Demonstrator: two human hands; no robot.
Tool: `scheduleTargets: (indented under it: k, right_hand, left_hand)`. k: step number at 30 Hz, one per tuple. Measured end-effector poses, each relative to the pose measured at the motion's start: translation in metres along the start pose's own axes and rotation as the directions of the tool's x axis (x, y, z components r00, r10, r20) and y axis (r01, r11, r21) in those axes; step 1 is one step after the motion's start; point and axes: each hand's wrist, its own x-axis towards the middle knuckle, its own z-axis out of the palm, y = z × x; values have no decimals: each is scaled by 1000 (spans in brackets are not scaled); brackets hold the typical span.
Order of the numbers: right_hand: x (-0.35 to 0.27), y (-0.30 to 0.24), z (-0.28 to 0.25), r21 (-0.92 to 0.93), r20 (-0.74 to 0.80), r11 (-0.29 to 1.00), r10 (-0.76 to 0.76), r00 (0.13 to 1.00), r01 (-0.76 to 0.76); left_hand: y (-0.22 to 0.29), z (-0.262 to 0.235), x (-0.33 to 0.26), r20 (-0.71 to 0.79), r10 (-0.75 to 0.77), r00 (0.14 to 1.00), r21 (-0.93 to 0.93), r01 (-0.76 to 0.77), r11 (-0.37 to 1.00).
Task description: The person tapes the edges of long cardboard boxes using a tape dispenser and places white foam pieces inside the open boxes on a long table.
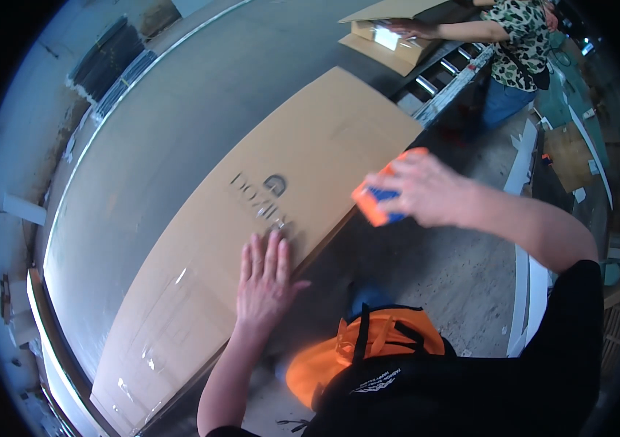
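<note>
A long, flat brown cardboard box [346, 167] with dark printing on top lies in front of me. My left hand [265, 288] rests flat on its near side, fingers stretched out just below the printing. Over the box's near right edge, my right hand [426, 191] is closed around an orange and blue tape dispenser [370, 205], slightly blurred by motion. My fingers and palm cover part of the dispenser. Shiny strips of clear tape [151, 358] show on the box's lower left end.
Beneath the box is a wide grey table [171, 124]. A co-worker in a camouflage shirt [518, 36] handles an open carton [405, 44] at the far right, beside a roller conveyor [445, 80]. An orange cloth [375, 342] hangs at my waist. White strips [525, 291] lie on the right.
</note>
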Motion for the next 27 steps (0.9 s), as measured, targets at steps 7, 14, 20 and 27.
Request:
scheduleTargets:
  k: [7, 14, 20, 27]
  right_hand:
    - [-40, 76, 21, -83, -73, 996, 35, 997, -41]
    - [9, 14, 6, -289, 344, 957, 134, 929, -31]
    - [26, -68, 102, -929, 363, 90, 416, 834, 360]
    - [-95, -45, 38, -255, 849, 960, 281, 447, -119]
  left_hand:
    - [70, 17, 145, -96, 0, 995, -43, -4, 999]
    - [78, 26, 157, -176, -19, 984, -56, 10, 998]
    - [72, 45, 157, -308, 16, 951, 100, 16, 995]
    - [125, 27, 213, -155, -231, 960, 155, 255, 955]
